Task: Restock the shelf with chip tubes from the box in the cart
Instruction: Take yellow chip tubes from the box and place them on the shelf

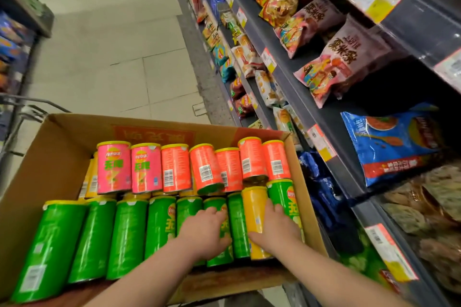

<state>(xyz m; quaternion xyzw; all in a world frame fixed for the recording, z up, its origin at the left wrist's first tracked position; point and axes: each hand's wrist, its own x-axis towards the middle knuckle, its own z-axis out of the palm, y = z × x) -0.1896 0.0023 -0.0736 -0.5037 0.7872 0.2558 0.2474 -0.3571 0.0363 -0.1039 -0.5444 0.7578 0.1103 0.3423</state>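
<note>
Basically: chip tubes (129, 234) lie on their sides in the cardboard box (45, 157), green row nearest, pink and orange row (192, 167) behind, more yellow ones underneath. My guess: light, rigid card cylinders with glossy wrap, so a bit slippery, and they dent if squeezed hard. Best hold is around the middle of the barrel, fingers wrapped, not by the plastic lid.

Left hand (207, 232) lies palm-down over a green tube (219, 255), fingers spread and curled loosely on it, thumb at its side; not clearly clamped yet. Right hand (274, 225) rests on the yellow tube (255, 204) and the green one beside it by the box's right wall, fingers partly open, thumb tucked under the yellow one.

Shelf (324, 117) sits just right of the box, stocked with snack bags (334, 62).
</note>
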